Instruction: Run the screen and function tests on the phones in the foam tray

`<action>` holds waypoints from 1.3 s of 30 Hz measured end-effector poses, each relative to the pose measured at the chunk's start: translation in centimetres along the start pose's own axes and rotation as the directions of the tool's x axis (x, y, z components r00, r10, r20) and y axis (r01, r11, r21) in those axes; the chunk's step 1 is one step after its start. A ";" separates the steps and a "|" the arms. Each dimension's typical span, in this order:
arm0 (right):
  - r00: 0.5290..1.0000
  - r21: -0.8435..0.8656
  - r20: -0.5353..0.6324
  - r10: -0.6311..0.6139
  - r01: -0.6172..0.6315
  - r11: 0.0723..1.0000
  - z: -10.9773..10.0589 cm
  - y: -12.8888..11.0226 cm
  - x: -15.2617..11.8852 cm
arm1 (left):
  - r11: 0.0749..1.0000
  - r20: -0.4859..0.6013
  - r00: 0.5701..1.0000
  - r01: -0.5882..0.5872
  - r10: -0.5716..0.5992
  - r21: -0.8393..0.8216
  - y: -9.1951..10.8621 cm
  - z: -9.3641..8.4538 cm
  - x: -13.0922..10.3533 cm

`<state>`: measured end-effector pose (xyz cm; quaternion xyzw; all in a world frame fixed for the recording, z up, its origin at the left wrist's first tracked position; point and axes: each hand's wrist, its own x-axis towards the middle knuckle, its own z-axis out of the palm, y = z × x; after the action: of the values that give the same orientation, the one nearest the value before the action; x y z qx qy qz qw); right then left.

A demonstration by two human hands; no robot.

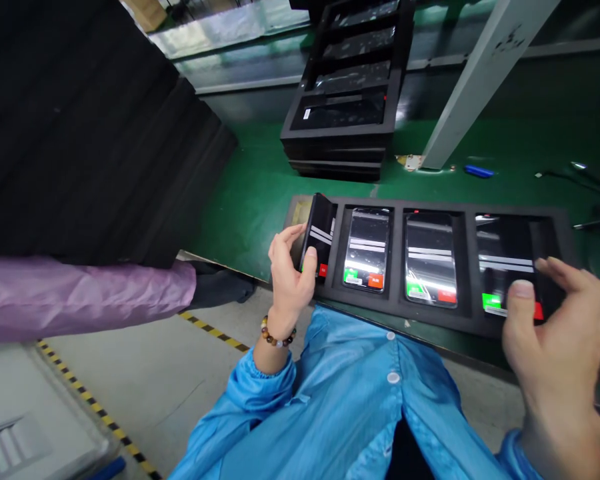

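A black foam tray (pixel 397 257) lies along the table's front edge. My left hand (pixel 293 270) grips a dark phone (pixel 321 233) by its sides, tilted up on edge at the tray's leftmost compartment. Two phones, one left of centre (pixel 367 248) and one right of centre (pixel 431 259), lie flat in the middle compartments, screens lit with green and red patches. In the rightmost compartment sits another lit phone (pixel 505 257); my right hand (pixel 555 300) is at its right end, thumb and fingers apart, partly covering it. Whether the fingertips touch it is hard to tell.
Behind stands a stack of black trays (pixel 337 137) holding wrapped phones. A tall black foam stack (pixel 105 133) rises at the left, beside a person's pink sleeve (pixel 80 297). A grey post (pixel 480 87), blue object (pixel 479 171) and cables (pixel 575 177) are at the back right.
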<state>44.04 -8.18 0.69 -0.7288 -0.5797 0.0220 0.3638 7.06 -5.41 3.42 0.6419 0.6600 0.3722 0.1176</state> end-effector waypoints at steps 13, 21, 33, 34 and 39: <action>0.914 -0.086 0.335 -0.228 0.271 0.959 1.0 -7.0 -2.3 | 0.959 0.213 0.963 -0.207 0.165 0.193 4.7 1.7 -1.0; 0.947 0.072 0.250 -0.201 0.189 0.979 1.7 -7.3 -2.1 | 0.998 0.175 0.983 -0.056 0.054 0.005 5.8 3.7 -2.0; 0.916 0.153 0.213 -0.339 0.311 0.938 1.5 -8.9 -3.3 | 0.956 0.002 0.956 -0.292 0.292 -0.011 7.0 4.4 -2.3; 0.914 0.157 0.215 -0.343 0.314 0.936 1.5 -8.9 -3.3 | 0.952 -0.001 0.952 -0.307 0.307 -0.012 6.9 4.4 -2.3; 0.927 0.158 0.260 -0.272 0.237 0.958 1.5 -7.9 -3.2 | 0.953 0.004 0.955 -0.297 0.297 -0.057 6.5 4.2 -2.1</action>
<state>35.82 -9.66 2.76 -0.6127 -0.7125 0.1128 0.3228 14.96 -6.61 3.93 0.7326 0.5447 0.3998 0.0822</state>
